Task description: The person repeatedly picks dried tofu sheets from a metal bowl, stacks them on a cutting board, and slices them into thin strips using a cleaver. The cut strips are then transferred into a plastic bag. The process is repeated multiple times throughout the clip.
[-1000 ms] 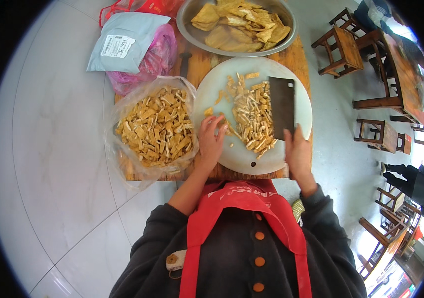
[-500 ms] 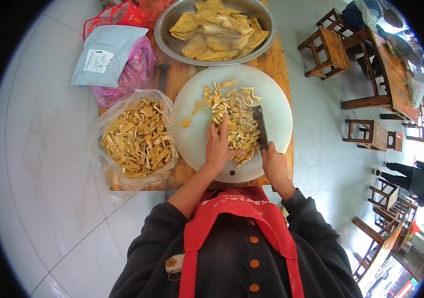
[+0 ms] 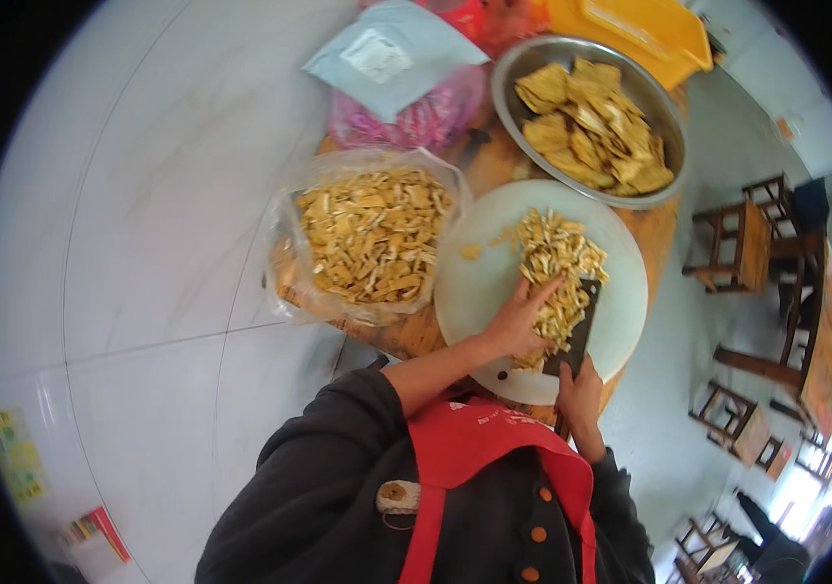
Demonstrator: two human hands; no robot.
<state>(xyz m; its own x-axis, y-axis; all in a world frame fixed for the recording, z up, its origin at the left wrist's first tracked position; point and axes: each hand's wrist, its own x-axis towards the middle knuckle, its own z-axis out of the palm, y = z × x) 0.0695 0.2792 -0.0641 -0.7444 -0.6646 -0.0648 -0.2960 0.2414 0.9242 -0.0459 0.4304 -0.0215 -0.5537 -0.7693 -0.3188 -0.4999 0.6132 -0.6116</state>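
Observation:
A heap of yellow-brown cut strips, which look like fried tofu, lies on a round white cutting board. My left hand rests against the heap's near left side, thumb and fingers spread. My right hand grips a cleaver by its handle. The dark blade lies along the right side of the heap, its lower edge hidden by strips. Left of the board, a clear plastic bag stands open, full of the same strips.
Beyond the board stands a steel basin of whole yellow-brown sheets, with a yellow plastic bin behind it. A pale blue parcel lies on a pink plastic bag. Wooden stools and a table stand to the right.
The view has swung, so the worktop sits farther right and tilted. The cleaver's blade has turned flatter, closer against the strips, and the heap is more gathered between blade and left hand.

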